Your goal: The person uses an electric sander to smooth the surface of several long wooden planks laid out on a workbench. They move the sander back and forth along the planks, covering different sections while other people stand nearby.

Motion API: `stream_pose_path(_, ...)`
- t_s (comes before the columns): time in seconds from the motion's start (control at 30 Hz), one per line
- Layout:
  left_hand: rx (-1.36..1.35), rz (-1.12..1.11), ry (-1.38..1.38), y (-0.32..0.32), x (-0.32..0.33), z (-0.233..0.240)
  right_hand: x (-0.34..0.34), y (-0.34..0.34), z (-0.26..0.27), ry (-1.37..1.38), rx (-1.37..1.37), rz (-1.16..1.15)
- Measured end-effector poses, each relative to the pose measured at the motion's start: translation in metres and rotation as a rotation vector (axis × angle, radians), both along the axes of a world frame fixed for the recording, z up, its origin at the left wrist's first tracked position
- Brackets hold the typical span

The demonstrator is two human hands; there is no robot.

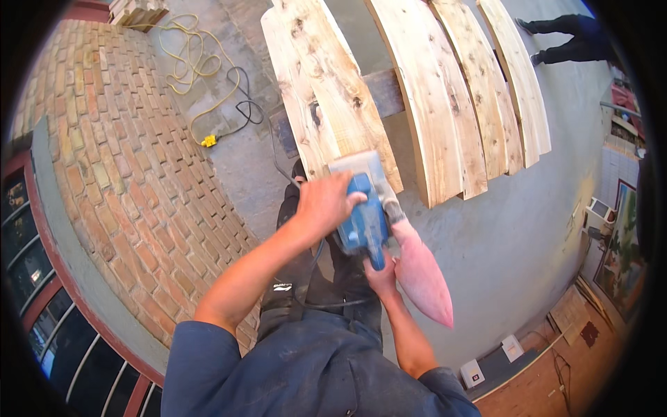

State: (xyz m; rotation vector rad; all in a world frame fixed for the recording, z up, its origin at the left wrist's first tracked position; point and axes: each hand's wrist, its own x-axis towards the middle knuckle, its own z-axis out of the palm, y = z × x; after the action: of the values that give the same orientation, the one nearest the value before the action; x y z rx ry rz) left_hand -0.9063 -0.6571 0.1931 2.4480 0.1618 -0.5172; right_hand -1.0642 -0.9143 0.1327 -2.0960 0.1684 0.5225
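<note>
A blue belt sander (365,224) with a pink dust bag (424,276) rests its front over the near end of a knotty wooden slab (333,88). My left hand (325,203) grips the front of the sander from the left side, thumb across the blue housing. My right hand (381,273) is wrapped around the rear handle, beside the bag. Slight blur covers the sander and both hands. The sander's underside is hidden. The slab lies on a dark wooden beam (385,93), apart from the other slabs.
Several more slabs (435,104) lie to the right. A yellow extension cord (195,62) is looped on the concrete at the upper left, joined to a dark cable at a yellow socket (209,140). A brick wall (120,182) runs along the left. Another person's legs (565,39) show at the upper right.
</note>
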Motion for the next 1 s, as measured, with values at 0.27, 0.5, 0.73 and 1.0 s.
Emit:
stream_pose_path(0.27,0.104,0.09,-0.097,0.121,0.149,-0.024,0.169,0.117,-0.024,-0.169,0.021,0.085)
stream_pose_path(0.5,0.135,0.021,-0.092,0.131,0.17,-0.032,0.196,0.119,-0.017,-0.137,0.011,0.12)
stream_pose_path(0.73,0.011,-0.023,0.02,0.016,0.037,0.0,0.041,0.009,-0.004,-0.009,0.047,0.087)
stream_pose_path(1.0,0.031,-0.019,-0.022,0.017,0.046,-0.001,0.043,0.018,-0.007,-0.019,-0.027,0.055)
